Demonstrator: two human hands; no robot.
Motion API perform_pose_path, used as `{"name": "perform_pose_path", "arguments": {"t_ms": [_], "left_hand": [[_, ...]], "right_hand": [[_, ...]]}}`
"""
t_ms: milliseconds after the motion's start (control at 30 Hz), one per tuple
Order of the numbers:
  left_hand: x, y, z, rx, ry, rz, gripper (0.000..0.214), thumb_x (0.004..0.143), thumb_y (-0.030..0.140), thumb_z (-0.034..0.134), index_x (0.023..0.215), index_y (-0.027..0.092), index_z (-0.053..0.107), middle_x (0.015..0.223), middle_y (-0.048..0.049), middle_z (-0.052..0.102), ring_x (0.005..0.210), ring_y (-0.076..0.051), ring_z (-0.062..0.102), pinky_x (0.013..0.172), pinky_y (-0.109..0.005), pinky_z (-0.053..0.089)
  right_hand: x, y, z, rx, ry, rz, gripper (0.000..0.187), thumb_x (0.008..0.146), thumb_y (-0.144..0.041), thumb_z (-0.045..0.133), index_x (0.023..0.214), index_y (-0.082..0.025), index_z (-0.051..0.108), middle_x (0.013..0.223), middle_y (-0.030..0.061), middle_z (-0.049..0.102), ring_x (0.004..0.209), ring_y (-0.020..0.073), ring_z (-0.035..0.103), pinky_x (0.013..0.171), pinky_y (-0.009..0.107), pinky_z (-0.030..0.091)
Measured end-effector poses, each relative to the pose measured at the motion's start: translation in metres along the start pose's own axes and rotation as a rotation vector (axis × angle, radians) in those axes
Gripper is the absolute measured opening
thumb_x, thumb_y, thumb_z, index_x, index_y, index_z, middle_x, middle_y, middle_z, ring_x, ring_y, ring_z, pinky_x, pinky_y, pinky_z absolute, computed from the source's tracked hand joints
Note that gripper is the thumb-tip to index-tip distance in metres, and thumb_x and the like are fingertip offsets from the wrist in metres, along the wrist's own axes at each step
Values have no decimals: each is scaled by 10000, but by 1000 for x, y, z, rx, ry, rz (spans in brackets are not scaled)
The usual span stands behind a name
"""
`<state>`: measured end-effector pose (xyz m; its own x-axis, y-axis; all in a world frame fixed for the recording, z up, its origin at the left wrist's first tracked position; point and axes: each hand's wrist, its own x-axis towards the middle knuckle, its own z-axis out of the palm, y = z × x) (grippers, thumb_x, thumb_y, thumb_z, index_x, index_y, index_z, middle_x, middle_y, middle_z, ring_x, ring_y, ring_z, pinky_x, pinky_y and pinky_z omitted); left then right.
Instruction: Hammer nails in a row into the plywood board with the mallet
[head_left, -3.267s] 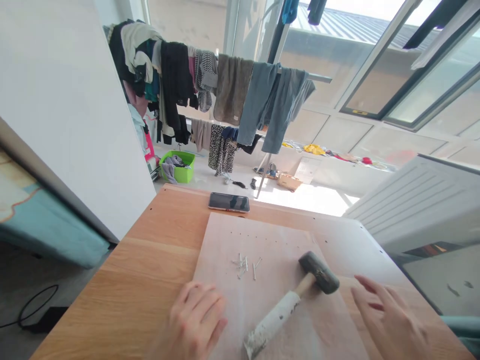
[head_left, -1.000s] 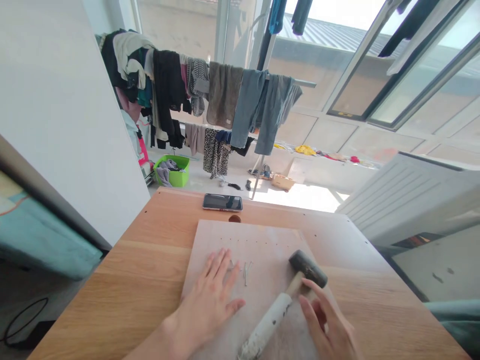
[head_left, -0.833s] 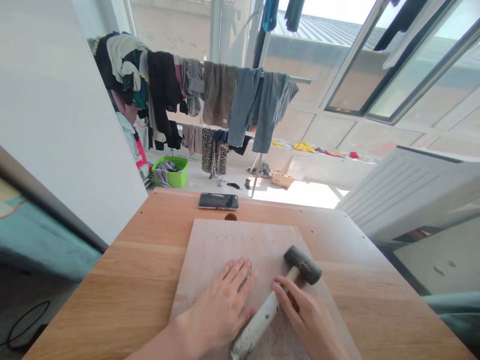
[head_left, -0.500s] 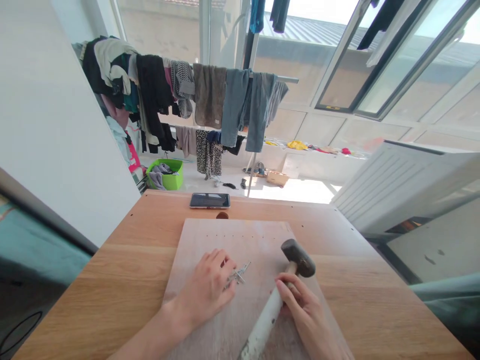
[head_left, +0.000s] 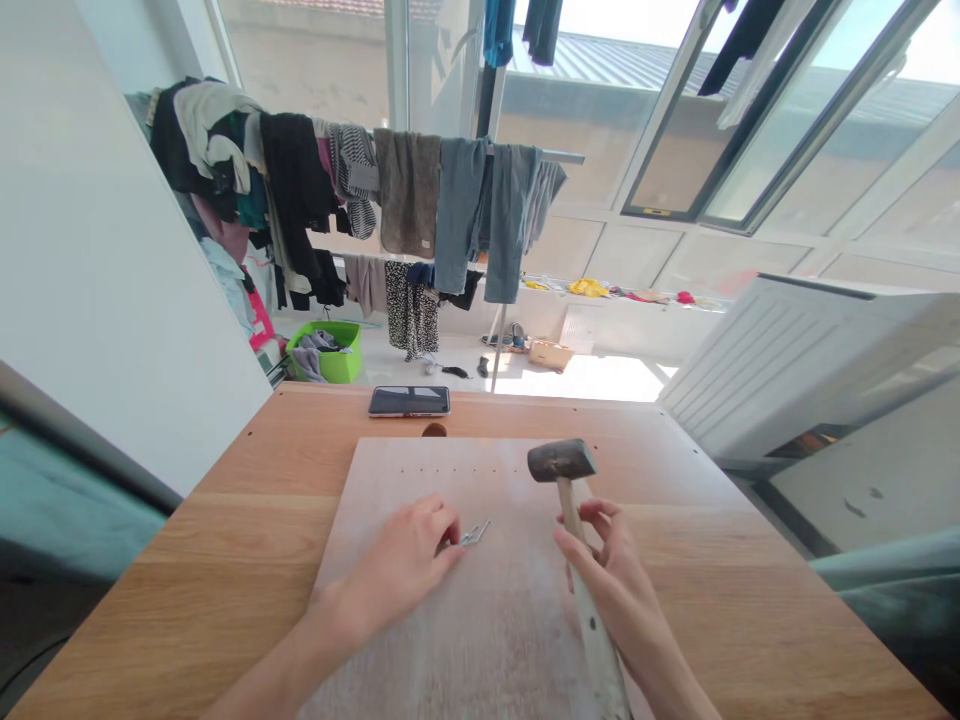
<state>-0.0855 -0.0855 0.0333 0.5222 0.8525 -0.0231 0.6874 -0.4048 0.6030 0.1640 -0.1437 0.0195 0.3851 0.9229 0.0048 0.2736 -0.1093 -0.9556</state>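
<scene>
My left hand (head_left: 412, 555) rests low over the board with its fingers curled together around several thin silvery nails (head_left: 476, 534), whose ends stick out to the right past the fingertips. In my right hand (head_left: 619, 570) is a hammer with a dark, mallet-like head (head_left: 561, 460) and a long, worn whitish handle (head_left: 596, 640). The fingers hold the handle below the head, which is tilted up over the board's far right corner. Under both hands lies a pale wooden board (head_left: 450, 650) with a row of small dark dots along its far side.
The board lies on a wooden table (head_left: 247, 540). Beyond its far edge are a phone (head_left: 409, 401) and a small round brown object (head_left: 434, 430). Past the table stand a green basket (head_left: 341, 355) and racks of hanging clothes (head_left: 409, 195). A white ribbed panel (head_left: 772, 360) rises at the right.
My left fingers have closed on the nails, which were loosely spread beneath them. My right hand has swung the hammer more upright, its head shifting up and left.
</scene>
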Motion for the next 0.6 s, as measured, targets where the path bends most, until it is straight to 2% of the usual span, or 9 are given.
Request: {"name": "perform_pose_path", "arguments": {"t_ms": [67,133,233,300,400,467,533,600], "left_hand": [[-3,4,-4,83,-6,-19,123,914,280,578,845,187,621,885,-29,652,774,-183,625,692,-305,471],[-8,9,-5,166,-11,-38,152,921,315,586,837,189,605,864,-30,643,749,-188,623,672,-304,469],[-14,18,1,243,-14,-38,84,930,244,555,875,193,592,904,-39,639,741,-187,630,652,-296,476],[-15,25,8,260,-10,-23,64,921,179,532,922,192,595,964,-53,634,786,-195,644,669,-300,496],[-12,36,18,223,-32,21,131,908,129,527,998,184,604,1036,-73,629,878,-209,653,742,-321,532],[-9,41,20,159,-63,77,168,906,112,534,1040,185,606,1075,-72,625,928,-201,650,796,-315,542],[-8,43,18,99,-88,142,206,898,102,549,1070,199,605,1099,-56,618,960,-188,643,827,-298,540],[-11,41,12,99,-95,175,219,878,101,566,1064,210,604,1100,-46,609,976,-192,632,844,-305,534]], "right_hand": [[16,-6,-1,-28,-61,11,512,773,-524,679,1138,-258,438,1083,53,678,716,197,707,623,307,528],[33,-12,-2,-111,-120,-22,576,776,-501,659,1238,-252,420,1106,55,651,757,207,711,668,324,530],[59,-16,-3,-244,-192,-84,611,794,-430,623,1329,-226,410,1085,54,647,729,196,699,718,347,524],[73,-15,-4,-291,-250,-114,587,786,-389,617,1320,-210,453,1056,48,657,708,183,687,742,348,517],[83,-11,-4,-317,-351,-153,470,775,-373,615,1209,-200,573,934,17,659,710,185,665,736,332,503],[85,-7,-3,-326,-392,-178,313,804,-401,594,1038,-197,642,804,-7,626,723,193,632,713,318,481],[83,-4,-1,-340,-398,-188,255,849,-454,557,815,-209,618,681,-28,549,680,185,566,657,303,433],[82,-1,0,-350,-381,-184,340,880,-505,516,689,-224,528,617,-44,465,621,167,490,606,295,373]]}}
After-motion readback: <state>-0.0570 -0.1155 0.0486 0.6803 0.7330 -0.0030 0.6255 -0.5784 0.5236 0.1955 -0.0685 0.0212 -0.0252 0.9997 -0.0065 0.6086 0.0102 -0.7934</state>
